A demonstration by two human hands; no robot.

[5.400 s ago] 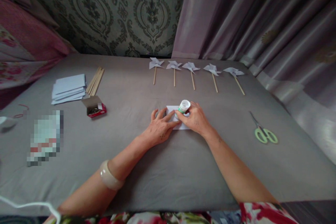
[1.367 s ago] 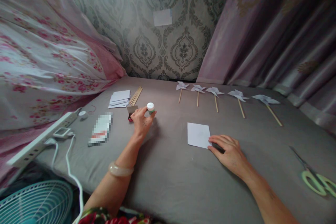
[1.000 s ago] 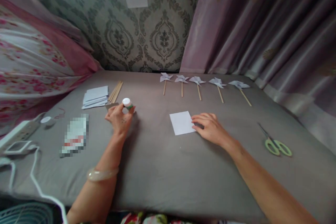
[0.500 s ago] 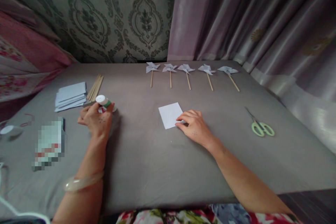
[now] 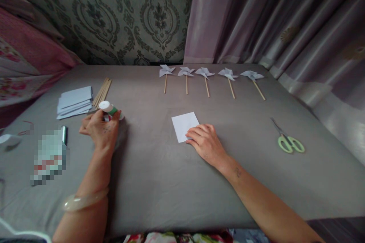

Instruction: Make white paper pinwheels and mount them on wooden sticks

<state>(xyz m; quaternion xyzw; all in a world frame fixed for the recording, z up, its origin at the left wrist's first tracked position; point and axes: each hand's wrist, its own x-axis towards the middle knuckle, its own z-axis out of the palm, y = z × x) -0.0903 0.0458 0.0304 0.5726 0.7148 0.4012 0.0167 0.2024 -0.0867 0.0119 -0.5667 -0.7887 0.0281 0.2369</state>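
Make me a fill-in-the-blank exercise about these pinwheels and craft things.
The left hand holds a bottle; the right hand touches a white square of ____.
In the row there are ____ pinwheels.
The scissors have light ____ handles.
The bangle is on the ____ arm.

Missing words: paper; five; green; left.

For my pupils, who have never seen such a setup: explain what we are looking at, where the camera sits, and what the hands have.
There is no robot here, just a person's bare hands, seen forward and down by one head-worn camera. The left hand holds a white-capped tube; the right hand touches a square white sheet. On the grey cloth also lie five paper pinwheels, a paper stack, wooden sticks and scissors. A pixelated item cannot be made out.
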